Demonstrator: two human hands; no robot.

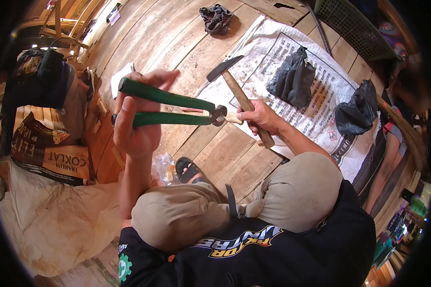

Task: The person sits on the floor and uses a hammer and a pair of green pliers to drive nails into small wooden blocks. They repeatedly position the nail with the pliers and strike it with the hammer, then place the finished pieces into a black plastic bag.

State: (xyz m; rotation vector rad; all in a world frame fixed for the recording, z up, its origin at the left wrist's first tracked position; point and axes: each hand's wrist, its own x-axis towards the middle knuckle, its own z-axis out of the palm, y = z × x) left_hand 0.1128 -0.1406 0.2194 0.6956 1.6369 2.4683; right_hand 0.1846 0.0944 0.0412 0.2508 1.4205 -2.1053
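Note:
My left hand (141, 126) is wrapped round the green-handled pincers (172, 117), the thumb across the handles and the fingers behind, slightly blurred. The handles are spread apart, and the dark jaws point toward my right hand (261, 118). That hand grips a hammer (238, 91) by its wooden handle, the dark narrow head tilted up and to the left. Pinched in the same fingers is a pale wooden piece (233, 117), its other end at the pincers' jaws. Whether the jaws bite on it, I cannot tell.
A white printed sack (254, 71) lies on the plank floor (143, 43) with two black plastic bags (294, 79) on it. A dark crumpled cloth (216, 19) lies beyond. Clear plastic (164, 168) is near my sandalled foot (189, 170). Other people sit left and right.

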